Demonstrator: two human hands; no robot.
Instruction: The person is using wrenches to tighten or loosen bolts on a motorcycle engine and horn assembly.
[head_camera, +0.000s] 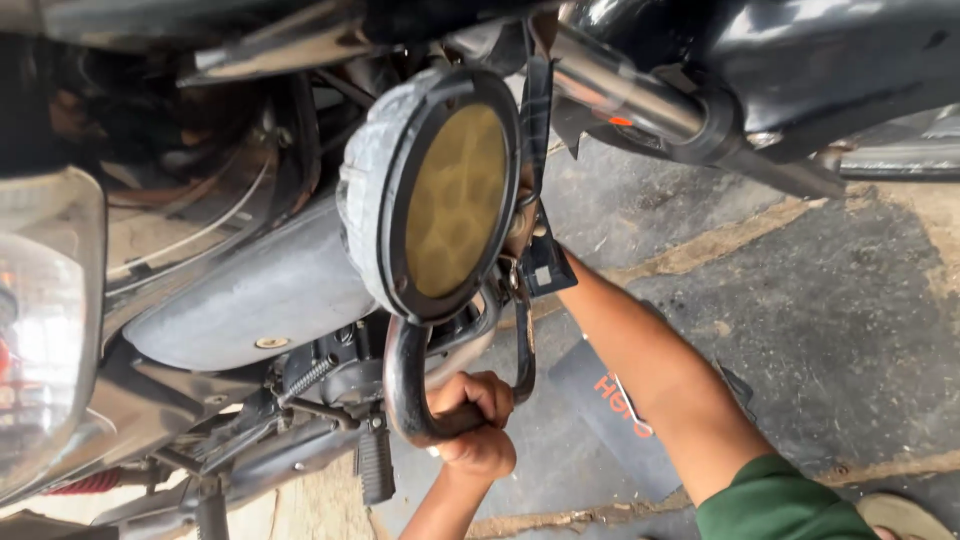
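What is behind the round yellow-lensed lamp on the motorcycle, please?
A black bracket and the right hand show at the round lamp edge; its fingers and any fastening are hidden behind the housing.

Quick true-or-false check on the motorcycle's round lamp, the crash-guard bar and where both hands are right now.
1. The left hand grips the curved crash-guard bar. True.
2. The round auxiliary lamp has a blue lens. False: it is yellowish.
3. The right hand reaches up behind the lamp, by the black bracket. True.
4. The right forearm is bare, with a green sleeve higher up. True.
5. The left hand holds a wrench. False: no tool shows.
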